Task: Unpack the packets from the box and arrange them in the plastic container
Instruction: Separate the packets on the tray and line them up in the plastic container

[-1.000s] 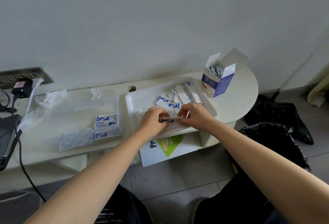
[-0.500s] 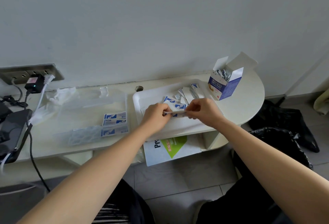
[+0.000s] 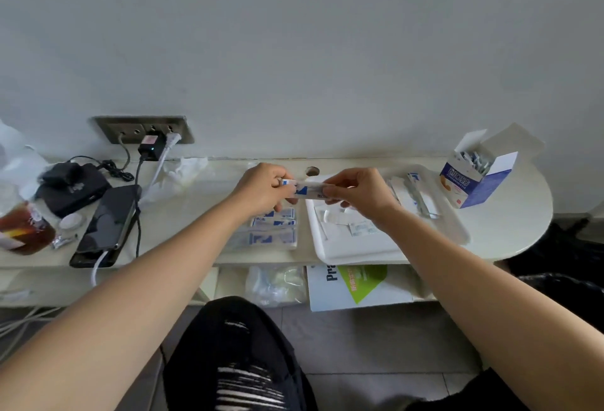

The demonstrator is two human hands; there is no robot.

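as hands (image 3: 261,193) (image 3: 362,196) pinch packet (image 3: 307,190), leaflet (image 3: 333,296) (green) reads "pra".

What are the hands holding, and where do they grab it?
Flat white-and-blue packets: the left hand pinches the left end, the right hand the right end.

Surface (image 3: 510,227): pale cream top set against the wall, its right end rounded.
Right end: open blue-and-white cardboard box (image 3: 474,181), upright, flaps raised, near the back edge.
Right of middle: white tray (image 3: 330,255), reaching the front edge.
Middle: clear plastic container (image 3: 261,247), just left of the tray.
Back edge: round cable hole (image 3: 312,170); crumpled clear plastic (image 3: 183,172) to its left.
Left part: black phone (image 3: 106,224) at the front edge, black pouch (image 3: 73,190) behind it, white cap (image 3: 71,221) and a silvery wrapper (image 3: 63,241) just beside the phone.
Far left: bottle of brown liquid (image 3: 24,227).
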